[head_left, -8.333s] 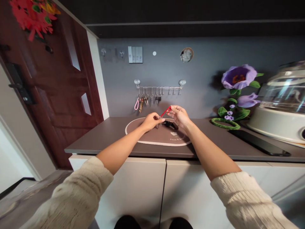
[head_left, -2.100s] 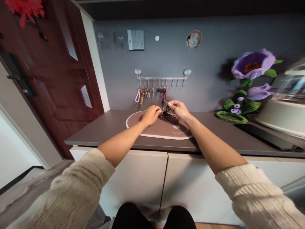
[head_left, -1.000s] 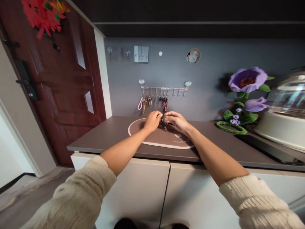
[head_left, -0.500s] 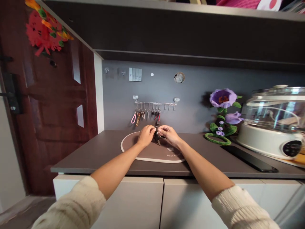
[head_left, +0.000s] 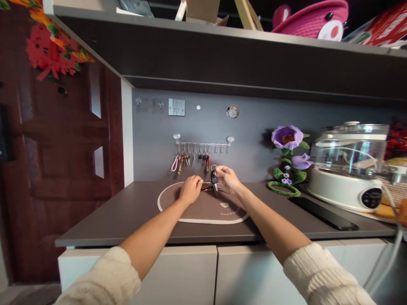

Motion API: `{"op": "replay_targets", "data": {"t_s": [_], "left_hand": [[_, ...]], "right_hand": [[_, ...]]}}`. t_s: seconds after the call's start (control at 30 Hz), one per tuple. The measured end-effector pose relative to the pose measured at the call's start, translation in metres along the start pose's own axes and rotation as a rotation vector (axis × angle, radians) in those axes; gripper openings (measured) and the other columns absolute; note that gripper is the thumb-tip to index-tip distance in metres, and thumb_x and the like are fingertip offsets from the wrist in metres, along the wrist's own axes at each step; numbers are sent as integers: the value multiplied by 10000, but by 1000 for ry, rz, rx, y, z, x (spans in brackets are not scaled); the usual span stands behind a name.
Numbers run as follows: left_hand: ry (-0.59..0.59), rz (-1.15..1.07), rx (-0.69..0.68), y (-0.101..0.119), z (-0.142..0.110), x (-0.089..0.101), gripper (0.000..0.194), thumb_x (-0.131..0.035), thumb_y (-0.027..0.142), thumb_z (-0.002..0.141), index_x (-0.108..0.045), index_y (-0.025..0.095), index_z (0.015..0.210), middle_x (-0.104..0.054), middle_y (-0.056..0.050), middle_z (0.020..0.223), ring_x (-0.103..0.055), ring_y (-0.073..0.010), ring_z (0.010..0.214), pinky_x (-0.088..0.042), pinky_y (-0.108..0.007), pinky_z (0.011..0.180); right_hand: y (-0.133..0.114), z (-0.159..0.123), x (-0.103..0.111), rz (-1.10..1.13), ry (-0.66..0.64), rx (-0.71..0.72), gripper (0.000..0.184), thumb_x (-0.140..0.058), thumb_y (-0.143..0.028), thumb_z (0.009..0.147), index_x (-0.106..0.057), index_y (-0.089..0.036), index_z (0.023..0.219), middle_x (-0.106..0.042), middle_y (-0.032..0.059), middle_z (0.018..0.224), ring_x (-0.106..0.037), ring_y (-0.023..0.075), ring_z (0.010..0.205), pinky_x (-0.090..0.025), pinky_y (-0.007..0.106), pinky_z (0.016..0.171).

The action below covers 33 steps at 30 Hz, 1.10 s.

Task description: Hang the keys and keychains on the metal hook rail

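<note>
The fingers of the right hand (head_left: 229, 178) are pinched closed on a key bunch (head_left: 214, 180), its ring uppermost and a key pointing downward. The bunch is held above the rear part of an oval mat (head_left: 203, 212). The fingers of the left hand (head_left: 191, 189) are bent and held together; whether they grip anything cannot be told. Small items (head_left: 208, 188) lie on the mat between the hands, partly hidden. Behind, a clear hook rail (head_left: 203, 144) on the wall carries several key sets (head_left: 186, 159), the rightmost with a red strap (head_left: 208, 162). The mat lies on a dark bench (head_left: 127, 212). To its right: purple flowers (head_left: 288, 137), a flat black device (head_left: 324, 213) and a white appliance (head_left: 337, 186).
</note>
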<state>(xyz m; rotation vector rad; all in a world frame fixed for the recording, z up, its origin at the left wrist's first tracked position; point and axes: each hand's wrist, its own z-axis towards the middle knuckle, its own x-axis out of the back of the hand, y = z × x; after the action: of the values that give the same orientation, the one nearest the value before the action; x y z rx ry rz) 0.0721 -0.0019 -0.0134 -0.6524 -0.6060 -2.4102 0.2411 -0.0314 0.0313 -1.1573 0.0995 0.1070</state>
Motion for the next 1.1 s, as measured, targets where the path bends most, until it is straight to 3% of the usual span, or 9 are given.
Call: {"op": "replay_targets", "data": {"t_s": [0.27, 0.43, 0.57, 0.67, 0.83, 1.1], "left_hand": [[-41, -17, 36, -2, -1, -6, 208, -385, 228, 848, -561, 182, 749, -594, -39, 776, -522, -161, 770, -370, -278, 708], [-41, -29, 85, -4, -1, -8, 216, -378, 233, 852, -564, 184, 754, -599, -38, 784, -527, -156, 764, -370, -272, 703], [-50, -29, 93, -5, -1, -8, 218, -381, 231, 850, -568, 180, 752, -597, -39, 776, -528, -155, 755, -370, -270, 694], [-49, -28, 94, -5, -1, -9, 211, -387, 229, 848, -566, 178, 747, -598, -39, 773, -527, -158, 756, -369, -272, 691], [-46, -35, 108, -6, -1, -9, 199, -396, 228, 845, -561, 181, 744, -600, -36, 781, -526, -155, 751, -369, -271, 691], [-46, -47, 105, -6, -1, -8, 213, -384, 235, 847, -560, 183, 739, -596, -37, 774, -522, -154, 748, -370, -271, 683]], "right_hand": [[-18, 36, 11, -33, 125, 17, 248, -684, -330, 637, -506, -171, 706, -453, -49, 520, -426, 54, 475, -348, 172, 467], [-30, 61, 10, -7, 231, 0, 85, -579, -190, 717, -508, -163, 679, -423, -52, 465, -377, 46, 404, -353, 176, 439], [-34, 76, 6, -20, 331, -18, 89, -521, -129, 732, -503, -153, 648, -463, -33, 469, -416, 55, 399, -378, 186, 435], [-33, 86, 4, -17, 374, -14, 101, -530, -126, 728, -499, -151, 635, -492, -26, 488, -420, 52, 402, -393, 185, 438], [-26, 101, 4, -8, 461, -29, 141, -519, -116, 744, -474, -156, 617, -380, -69, 406, -327, 35, 353, -380, 177, 415], [-9, 111, 7, 9, 503, -37, 120, -506, -93, 729, -491, -145, 622, -431, -48, 423, -390, 55, 389, -369, 179, 406]]}}
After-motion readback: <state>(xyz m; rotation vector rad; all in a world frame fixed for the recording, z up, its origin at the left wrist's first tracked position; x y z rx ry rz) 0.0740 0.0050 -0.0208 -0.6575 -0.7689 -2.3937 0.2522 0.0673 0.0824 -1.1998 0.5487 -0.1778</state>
